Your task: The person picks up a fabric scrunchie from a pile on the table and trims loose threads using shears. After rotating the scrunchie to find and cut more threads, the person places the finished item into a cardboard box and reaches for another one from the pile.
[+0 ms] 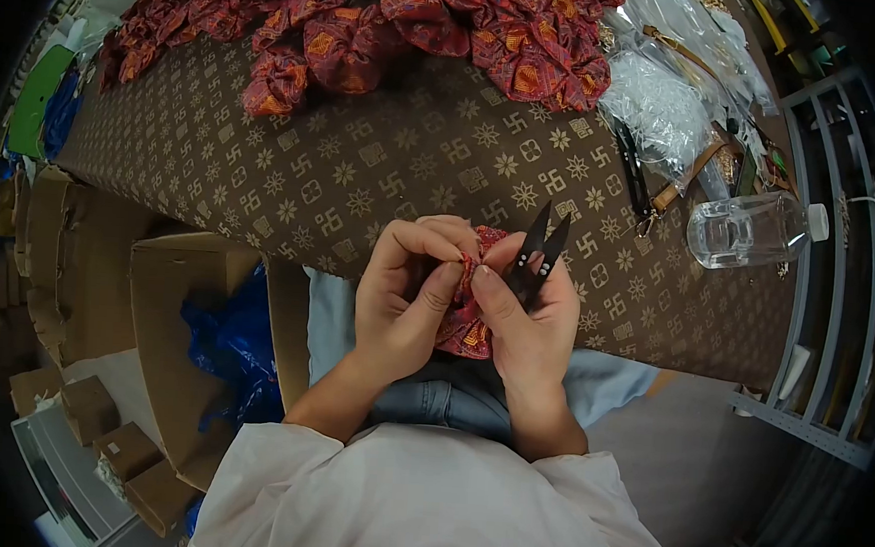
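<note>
Near the table's front edge, a piece of red patterned fabric (pixel 467 337) is pinched between both hands. My left hand (pixel 411 290) holds its upper edge between thumb and fingers. My right hand (pixel 528 314) pinches the same edge just beside it, the thumb tips almost meeting. Black thread snips (pixel 537 260) also rest in my right hand, blades pointing up and away, slightly apart. The fabric hangs down below the fingers over my lap. Whether a thread lies between the fingertips is too small to tell.
A brown patterned cloth covers the table (pixel 415 152). Bunched red fabric pieces (pixel 372 29) lie along its far side. At the right are a clear plastic bottle (pixel 746 230), crumpled plastic bags (pixel 658 107) and straps. A cardboard box (pixel 167 357) with blue plastic stands at lower left.
</note>
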A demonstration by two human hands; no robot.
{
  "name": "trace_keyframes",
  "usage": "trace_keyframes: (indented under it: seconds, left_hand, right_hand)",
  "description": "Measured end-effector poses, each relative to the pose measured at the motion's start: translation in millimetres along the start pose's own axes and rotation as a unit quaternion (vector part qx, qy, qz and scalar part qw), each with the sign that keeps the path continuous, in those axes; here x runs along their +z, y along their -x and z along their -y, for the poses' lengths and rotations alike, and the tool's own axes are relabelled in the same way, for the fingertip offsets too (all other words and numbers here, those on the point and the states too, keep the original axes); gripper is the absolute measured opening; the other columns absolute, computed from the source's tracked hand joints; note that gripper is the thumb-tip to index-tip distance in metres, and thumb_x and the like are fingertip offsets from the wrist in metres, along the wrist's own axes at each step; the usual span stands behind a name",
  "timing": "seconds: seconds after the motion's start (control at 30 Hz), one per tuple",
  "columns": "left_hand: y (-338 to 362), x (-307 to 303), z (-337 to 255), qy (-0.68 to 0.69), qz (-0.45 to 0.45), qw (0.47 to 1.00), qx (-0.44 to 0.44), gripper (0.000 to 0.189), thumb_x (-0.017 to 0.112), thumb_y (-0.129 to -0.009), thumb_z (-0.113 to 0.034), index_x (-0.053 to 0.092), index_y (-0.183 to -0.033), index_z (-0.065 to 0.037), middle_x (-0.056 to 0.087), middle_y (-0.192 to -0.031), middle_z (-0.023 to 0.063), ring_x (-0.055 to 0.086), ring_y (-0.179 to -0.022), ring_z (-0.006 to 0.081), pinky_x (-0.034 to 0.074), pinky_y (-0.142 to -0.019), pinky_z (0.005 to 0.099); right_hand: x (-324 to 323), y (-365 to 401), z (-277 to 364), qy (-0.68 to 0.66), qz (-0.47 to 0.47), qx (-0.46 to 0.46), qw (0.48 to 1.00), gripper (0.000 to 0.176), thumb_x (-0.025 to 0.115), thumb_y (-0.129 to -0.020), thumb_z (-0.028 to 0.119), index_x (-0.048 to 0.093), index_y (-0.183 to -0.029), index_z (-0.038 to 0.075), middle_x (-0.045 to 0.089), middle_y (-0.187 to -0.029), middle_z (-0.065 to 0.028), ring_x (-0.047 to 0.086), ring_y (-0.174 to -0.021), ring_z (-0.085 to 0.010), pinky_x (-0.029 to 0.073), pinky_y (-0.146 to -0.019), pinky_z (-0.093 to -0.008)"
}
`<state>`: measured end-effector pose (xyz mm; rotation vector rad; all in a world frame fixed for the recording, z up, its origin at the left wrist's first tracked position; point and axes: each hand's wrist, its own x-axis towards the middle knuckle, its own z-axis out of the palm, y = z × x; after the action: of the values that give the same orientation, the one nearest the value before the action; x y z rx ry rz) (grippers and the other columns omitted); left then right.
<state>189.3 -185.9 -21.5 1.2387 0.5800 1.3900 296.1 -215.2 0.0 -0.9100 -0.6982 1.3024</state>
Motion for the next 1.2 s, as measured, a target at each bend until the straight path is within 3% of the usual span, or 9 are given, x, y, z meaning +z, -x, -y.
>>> trace_keyframes:
  seconds: [0.1, 0.23, 0.33, 0.4, 0.73, 0.8, 0.9, 1.0, 1.2]
  left_hand:
    - [1, 0, -3, 0.06, -0.006, 0.997, -0.044, 0.013, 0.047, -0.085, 0.001, 0.045, -0.098, 0.001, 0.053, -0.095, 0.0102, 0.049, -0.091, 0.0177, 0.037, -0.085, 0.0293]
    - [-1, -5, -7, 0.075, -0.01, 0.993, -0.087, 0.018, 0.051, -0.083, 0.0, 0.049, -0.101, 0.003, 0.054, -0.095, 0.0105, 0.05, -0.091, 0.0179, 0.038, -0.084, 0.028]
    - [-8, -9, -5, -0.027, 0.08, 0.996, -0.004, 0.016, 0.053, -0.081, 0.0, 0.056, -0.097, 0.003, 0.055, -0.095, 0.0106, 0.05, -0.092, 0.0183, 0.038, -0.083, 0.0274]
    - [-10, -7, -10, -0.018, 0.072, 0.997, -0.036, 0.01, 0.054, -0.079, 0.001, 0.06, -0.088, 0.003, 0.055, -0.095, 0.0107, 0.05, -0.093, 0.019, 0.038, -0.083, 0.0273]
    - [-10, 1, -10, -0.091, -0.037, 0.994, -0.057, 0.008, 0.052, -0.079, 0.005, 0.056, -0.086, 0.003, 0.053, -0.092, 0.0091, 0.05, -0.089, 0.0176, 0.039, -0.081, 0.0261]
    - [-11, 1, -8, -0.148, -0.035, 0.988, -0.02, 0.008, 0.053, -0.078, 0.005, 0.056, -0.085, 0.002, 0.054, -0.088, 0.0091, 0.05, -0.087, 0.0191, 0.04, -0.078, 0.0264]
    - [-11, 1, -7, -0.25, -0.011, 0.966, 0.064, 0.011, 0.055, -0.075, 0.006, 0.056, -0.085, 0.001, 0.055, -0.083, 0.0094, 0.051, -0.084, 0.0221, 0.041, -0.075, 0.0279]
    - [-12, 4, -11, -0.327, -0.013, 0.939, 0.107, 0.017, 0.057, -0.072, 0.008, 0.057, -0.086, 0.0, 0.055, -0.081, 0.0097, 0.051, -0.081, 0.0247, 0.042, -0.072, 0.0299]
    - [-12, 7, -16, -0.354, 0.017, 0.929, 0.102, 0.023, 0.059, -0.068, 0.008, 0.057, -0.089, -0.001, 0.055, -0.083, 0.0093, 0.05, -0.082, 0.0246, 0.043, -0.069, 0.0306]
  right_hand:
    - [-4, 1, -3, -0.02, 0.011, -0.005, 1.0, 0.012, 0.061, -0.079, 0.004, 0.052, -0.087, 0.002, 0.055, -0.078, 0.0003, 0.05, -0.071, -0.0044, 0.042, -0.066, -0.0183]
    - [-8, -1, -4, -0.014, 0.032, -0.011, 0.999, 0.012, 0.061, -0.079, 0.004, 0.052, -0.086, 0.002, 0.055, -0.079, 0.0, 0.05, -0.073, -0.0047, 0.042, -0.067, -0.0186]
    - [-7, -2, -2, -0.033, 0.026, -0.009, 0.999, 0.012, 0.062, -0.079, 0.005, 0.053, -0.086, 0.002, 0.056, -0.08, -0.0003, 0.05, -0.073, -0.0049, 0.042, -0.068, -0.0187]
    - [-6, -2, -3, -0.028, 0.009, -0.01, 1.0, 0.013, 0.062, -0.079, 0.007, 0.053, -0.086, 0.002, 0.056, -0.08, -0.0001, 0.05, -0.073, -0.0048, 0.042, -0.068, -0.0186]
    - [-10, -5, 3, 0.057, -0.026, -0.028, 0.998, 0.014, 0.064, -0.078, 0.008, 0.055, -0.087, 0.001, 0.055, -0.079, -0.0005, 0.05, -0.07, -0.0045, 0.041, -0.064, -0.0184]
    - [-13, -6, 6, 0.238, -0.009, -0.129, 0.963, 0.017, 0.066, -0.073, 0.004, 0.057, -0.087, -0.001, 0.054, -0.078, -0.0041, 0.051, -0.069, -0.0086, 0.042, -0.062, -0.0195]
    - [-11, -11, 1, 0.287, -0.001, -0.231, 0.93, 0.015, 0.066, -0.072, -0.001, 0.058, -0.084, -0.002, 0.05, -0.075, -0.0021, 0.048, -0.068, -0.0069, 0.039, -0.057, -0.0164]
    - [-9, -11, 7, 0.35, 0.006, -0.259, 0.9, 0.015, 0.067, -0.07, -0.004, 0.058, -0.081, -0.003, 0.05, -0.075, -0.0039, 0.049, -0.068, -0.0082, 0.04, -0.056, -0.0182]
    - [-9, -10, 6, 0.316, -0.021, -0.197, 0.928, 0.008, 0.062, -0.077, 0.003, 0.056, -0.078, -0.002, 0.049, -0.075, -0.0038, 0.047, -0.065, -0.0079, 0.036, -0.056, -0.0162]
